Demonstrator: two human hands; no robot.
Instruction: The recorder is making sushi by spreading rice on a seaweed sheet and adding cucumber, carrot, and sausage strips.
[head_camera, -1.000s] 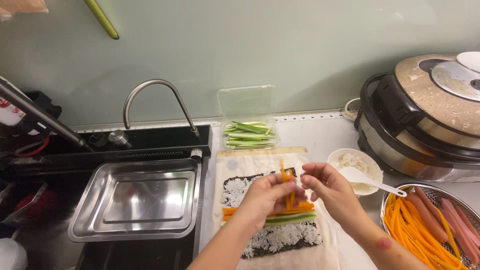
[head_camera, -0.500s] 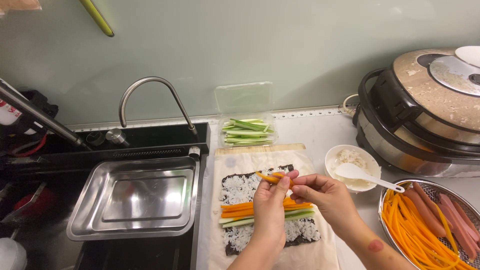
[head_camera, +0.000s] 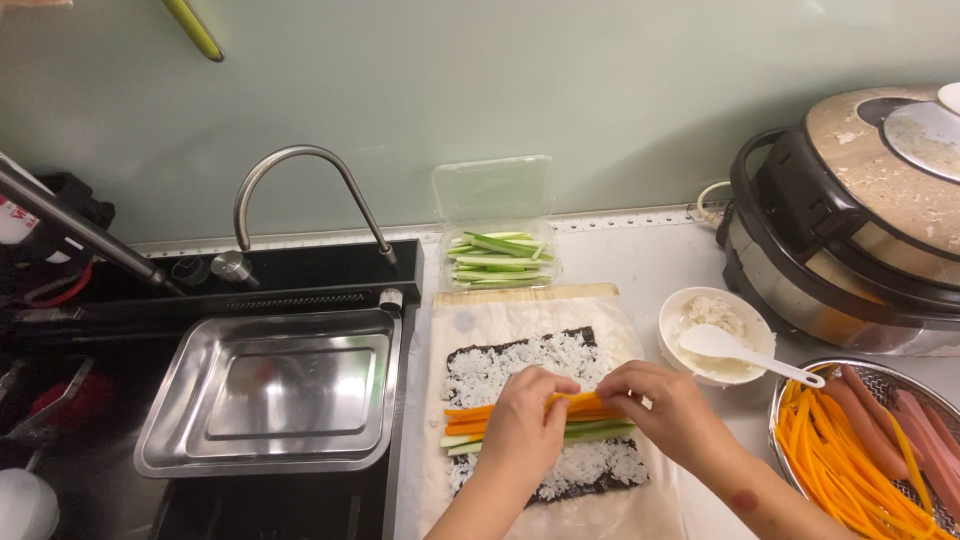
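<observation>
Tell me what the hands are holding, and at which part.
Both hands, left hand and right hand, pinch one yellow strip near its two ends, over the rice.

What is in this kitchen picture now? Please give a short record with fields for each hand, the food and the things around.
left hand: presses orange carrot strips on the rice-covered seaweed sheet
right hand: holds the strips' other end
below the strips: green cucumber sticks
right side: white bowl of rice, white spoon, metal strainer
left side: steel tray over the sink
behind: clear cucumber box
</observation>
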